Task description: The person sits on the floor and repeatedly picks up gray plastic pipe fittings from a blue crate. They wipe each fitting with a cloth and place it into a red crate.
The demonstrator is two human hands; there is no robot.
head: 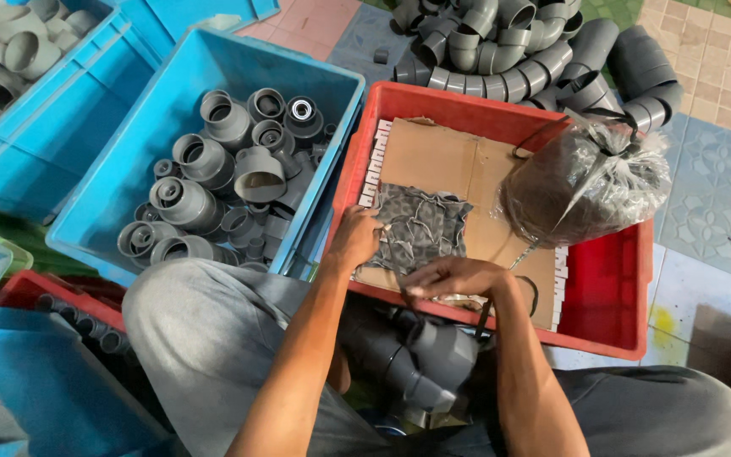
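The left hand pinches the edge of a patterned cloth. The right hand lies curled just beside it, its grip hidden. Cardboard lies beneath.

Floor: patterned tiles, pale grey-blue with embossed motifs, pinkish ones further out. Blue plastic crates left of the grip, grey pipe elbows heaped beyond it. Light even, soft shadows.

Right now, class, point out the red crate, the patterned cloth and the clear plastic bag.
red crate (611, 292), head view, bare inner floor.
patterned cloth (425, 224), head view, its middle.
clear plastic bag (581, 182), head view, bulging side.
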